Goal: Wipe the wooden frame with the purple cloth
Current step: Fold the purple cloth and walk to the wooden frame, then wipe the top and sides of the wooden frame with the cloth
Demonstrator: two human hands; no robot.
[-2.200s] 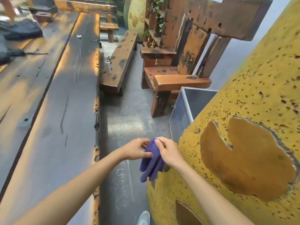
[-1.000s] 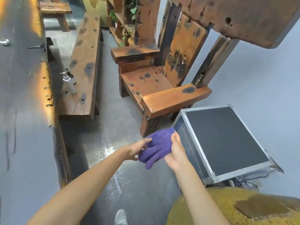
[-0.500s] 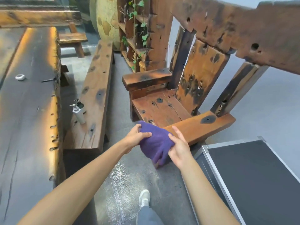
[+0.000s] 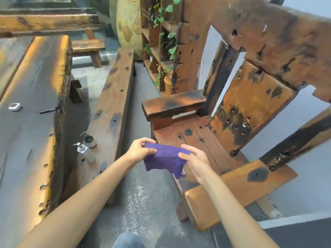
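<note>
Stretching across the middle of the frame, a soft purple cloth (image 4: 163, 159) is held taut along its top edge between both hands, its lower edge hanging loose and uneven. The left hand (image 4: 139, 150) pinches the cloth's left corner between thumb and curled fingers; the right hand (image 4: 194, 159) pinches the right corner the same way, thumb on the near face. The cloth hangs in the air in front of the seat edge of a heavy, weathered brown wooden frame chair (image 4: 250, 104) with dark burn-like patches and bolt holes; whether the cloth touches the seat cannot be told. The chair fills the right half of the frame: near armrest at lower right, far armrest at centre, slatted back rising to the upper right. Left of the chair, across a strip of grey speckled floor (image 4: 143, 194), a long rough wooden bench (image 4: 111, 104) runs toward the top of the frame. Two pump bottles stand near its close end: a white one (image 4: 85, 152) and, just behind it, a dark-topped one (image 4: 89, 139). Far left is a long dark wooden table (image 4: 26, 140) carrying a small white object (image 4: 15, 106). At upper centre stand a wooden shelf with a green trailing plant (image 4: 166, 42) and a rounded yellow mottled form (image 4: 127, 24).
</note>
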